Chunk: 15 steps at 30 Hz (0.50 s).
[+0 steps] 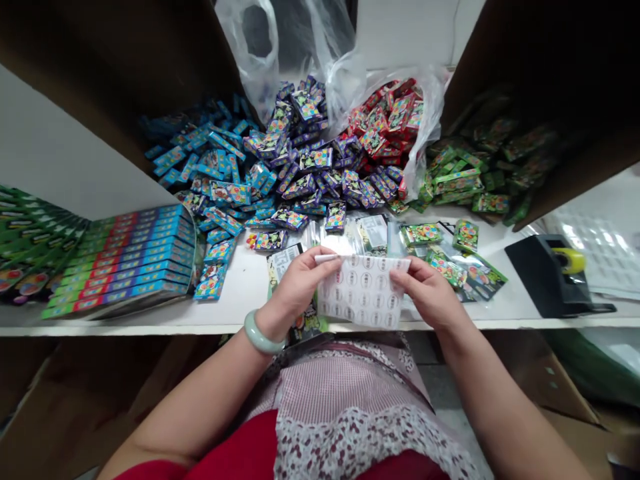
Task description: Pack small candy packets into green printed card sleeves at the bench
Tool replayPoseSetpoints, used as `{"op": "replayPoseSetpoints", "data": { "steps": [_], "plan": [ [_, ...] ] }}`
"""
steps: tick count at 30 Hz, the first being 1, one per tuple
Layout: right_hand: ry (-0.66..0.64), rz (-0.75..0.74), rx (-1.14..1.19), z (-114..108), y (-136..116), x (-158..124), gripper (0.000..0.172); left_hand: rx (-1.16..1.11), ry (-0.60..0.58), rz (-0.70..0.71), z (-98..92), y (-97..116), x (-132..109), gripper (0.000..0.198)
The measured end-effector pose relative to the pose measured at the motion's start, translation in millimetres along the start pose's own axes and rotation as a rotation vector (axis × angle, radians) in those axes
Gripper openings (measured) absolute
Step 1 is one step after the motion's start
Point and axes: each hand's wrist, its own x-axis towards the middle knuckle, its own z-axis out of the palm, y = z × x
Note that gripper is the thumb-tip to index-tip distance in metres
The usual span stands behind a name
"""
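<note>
Between my two hands is a sheet of round stickers [363, 293], white with rows of printed circles, held just over the front edge of the shelf. My left hand [303, 283] pinches its upper left side, where the edge looks folded or rolled. With thumb and fingers, my right hand [427, 290] grips the upper right corner. Under and behind the sheet lie printed clear packets [373, 233], partly covered. More packets [483, 277] with small green boxes [445, 263] on them lie beyond my right hand.
Heaps of small blue boxes [227, 193], purple boxes [315, 160], red boxes [390, 120] and green boxes [457, 177] fill the back, some in plastic bags [425, 133]. Stacked multicoloured boxes [130, 257] stand left. A black tape dispenser [550, 273] stands right. Dark cardboard panels [545, 87] flank the heaps.
</note>
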Motion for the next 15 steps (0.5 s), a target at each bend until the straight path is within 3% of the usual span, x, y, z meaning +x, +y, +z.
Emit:
{"op": "replayPoseSetpoints", "data": {
  "steps": [4, 10, 15],
  "plan": [
    [0.099, -0.047, -0.093, -8, 0, 0, 0.032, 0.117, 0.003, 0.008, 7.5, -5, 9, 0.022],
    [0.184, 0.059, -0.011, -37, 4, -8, 0.035, 0.287, -0.145, -0.023, 24.0, -8, 29, 0.023],
    [0.240, 0.013, -0.079, -49, 13, -10, 0.032, 0.386, -0.229, 0.004, 33.5, -11, 42, 0.023]
  ]
}}
